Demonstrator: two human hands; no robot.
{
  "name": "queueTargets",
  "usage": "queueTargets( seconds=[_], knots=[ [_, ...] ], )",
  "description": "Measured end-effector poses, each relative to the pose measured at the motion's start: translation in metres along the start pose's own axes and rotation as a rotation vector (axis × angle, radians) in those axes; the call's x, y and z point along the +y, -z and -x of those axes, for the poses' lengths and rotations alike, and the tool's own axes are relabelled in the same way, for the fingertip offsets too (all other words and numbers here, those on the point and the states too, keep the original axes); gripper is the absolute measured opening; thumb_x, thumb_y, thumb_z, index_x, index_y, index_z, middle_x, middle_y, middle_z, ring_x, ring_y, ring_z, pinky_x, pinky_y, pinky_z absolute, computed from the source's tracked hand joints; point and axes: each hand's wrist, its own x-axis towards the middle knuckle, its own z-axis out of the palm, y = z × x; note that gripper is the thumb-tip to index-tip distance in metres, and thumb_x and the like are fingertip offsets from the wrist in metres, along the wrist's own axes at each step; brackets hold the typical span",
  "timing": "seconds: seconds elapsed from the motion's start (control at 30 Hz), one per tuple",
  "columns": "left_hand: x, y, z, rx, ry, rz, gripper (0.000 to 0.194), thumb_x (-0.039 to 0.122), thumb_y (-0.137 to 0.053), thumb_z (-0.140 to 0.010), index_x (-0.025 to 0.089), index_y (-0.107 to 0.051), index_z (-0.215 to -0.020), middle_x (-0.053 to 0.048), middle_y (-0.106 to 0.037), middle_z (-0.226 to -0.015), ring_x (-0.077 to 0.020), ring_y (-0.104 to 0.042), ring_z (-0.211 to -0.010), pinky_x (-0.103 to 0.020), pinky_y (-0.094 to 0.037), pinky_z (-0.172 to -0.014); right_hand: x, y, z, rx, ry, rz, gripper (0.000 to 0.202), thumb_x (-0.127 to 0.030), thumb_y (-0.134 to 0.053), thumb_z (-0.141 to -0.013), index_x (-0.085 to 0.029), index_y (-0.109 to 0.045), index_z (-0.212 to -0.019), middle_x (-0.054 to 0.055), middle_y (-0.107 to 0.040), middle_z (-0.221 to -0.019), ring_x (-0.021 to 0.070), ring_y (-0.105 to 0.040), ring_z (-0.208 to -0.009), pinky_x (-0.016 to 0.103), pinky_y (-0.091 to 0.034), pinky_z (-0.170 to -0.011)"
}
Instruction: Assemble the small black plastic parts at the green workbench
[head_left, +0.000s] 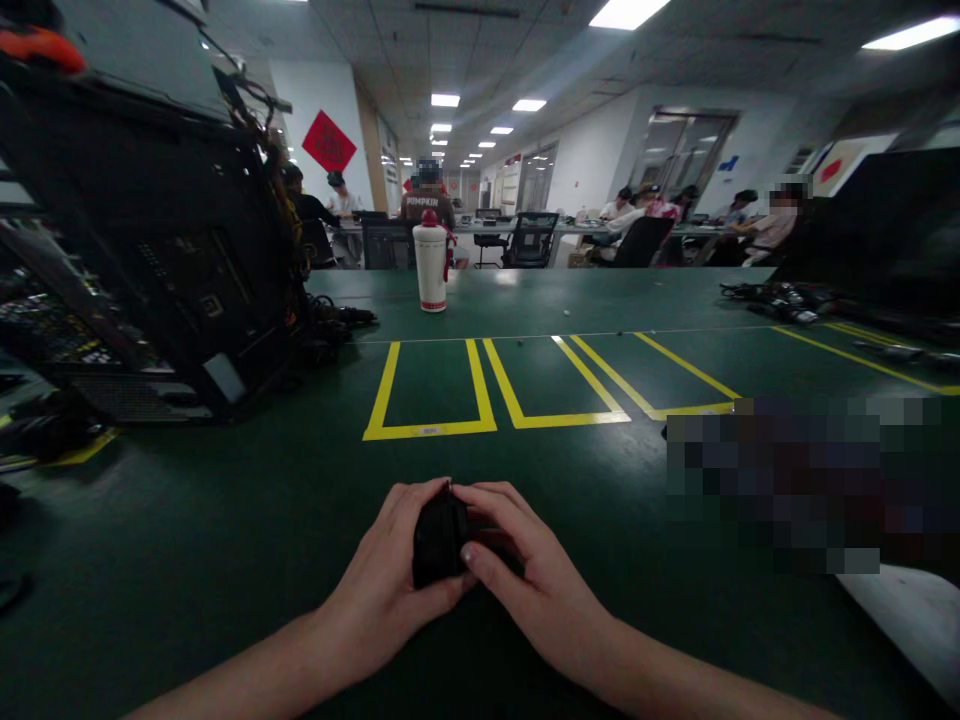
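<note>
A small black box-like object point(436, 540) is held between my two hands, just above or on the green table point(285, 560); I cannot tell which. My left hand point(386, 560) wraps its left side, with the fingers over the top and the thumb under the near edge. On the other side, my right hand point(525, 560) grips it with curled fingers, the thumb pressing near its lower right corner. Both hands partly hide it, so its exact kind does not show.
Yellow tape outlines point(431, 432) mark the table ahead. Beyond them stands a white bottle point(430, 265) with a red cap. An open black computer case point(187, 250) with cables is at left. Cables point(784, 298) lie at right, near a blurred patch point(810, 480). People sit at desks behind.
</note>
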Motion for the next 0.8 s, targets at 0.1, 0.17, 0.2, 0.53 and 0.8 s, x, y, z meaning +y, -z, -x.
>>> queueTargets(
  seconds=[0.1,0.17,0.2,0.53,0.8],
  knots=[
    [-0.0003,-0.0005,-0.0003,0.001,0.0,0.011,0.057,0.026,-0.059,-0.072,0.025,-0.03,-0.121,-0.007,-0.045,-0.109,-0.0223,-0.05,-0.099,-0.041,-0.045,-0.084,0.0004,0.0002,0.0007,0.0,-0.008,-0.01,0.039,-0.008,-0.047,-0.079,-0.024,-0.046,-0.115,0.004,-0.044,-0.115,0.015,-0.048,-0.108,0.032,-0.044,-0.092],
    [-0.0007,-0.0006,-0.0003,-0.006,0.005,0.02,0.057,0.025,-0.058,-0.073,0.025,-0.029,-0.122,-0.007,-0.044,-0.111,-0.0224,-0.048,-0.101,-0.042,-0.043,-0.087,0.0005,0.0004,0.0019,-0.008,0.001,-0.019,0.04,-0.007,-0.048,-0.078,-0.025,-0.047,-0.114,0.004,-0.044,-0.115,0.0146,-0.048,-0.108,0.032,-0.044,-0.093],
    [-0.0009,-0.0005,-0.0003,-0.012,0.01,0.026,0.058,0.024,-0.058,-0.073,0.025,-0.028,-0.122,-0.007,-0.043,-0.112,-0.0226,-0.048,-0.103,-0.043,-0.042,-0.088,0.0006,0.0004,0.0025,-0.012,0.006,-0.024,0.04,-0.006,-0.048,-0.078,-0.025,-0.047,-0.113,0.003,-0.044,-0.115,0.0145,-0.047,-0.109,0.032,-0.044,-0.093],
    [0.0014,0.0004,-0.0003,-0.011,0.006,0.046,0.055,0.027,-0.059,-0.072,0.024,-0.031,-0.12,-0.007,-0.044,-0.112,-0.0223,-0.047,-0.104,-0.041,-0.041,-0.09,0.0038,-0.0008,0.0016,0.006,0.019,-0.043,0.025,-0.013,-0.044,-0.083,-0.026,-0.052,-0.104,0.003,-0.044,-0.114,0.0144,-0.048,-0.108,0.031,-0.045,-0.09],
    [0.0024,0.0015,0.0002,-0.025,0.016,0.032,0.056,0.029,-0.058,-0.074,0.026,-0.029,-0.121,-0.007,-0.043,-0.112,-0.0217,-0.048,-0.102,-0.041,-0.043,-0.087,0.0015,-0.001,0.0031,0.007,0.039,0.002,0.032,-0.008,-0.045,-0.081,-0.028,-0.05,-0.105,0.001,-0.044,-0.115,0.0137,-0.046,-0.11,0.03,-0.045,-0.09]
  ],
)
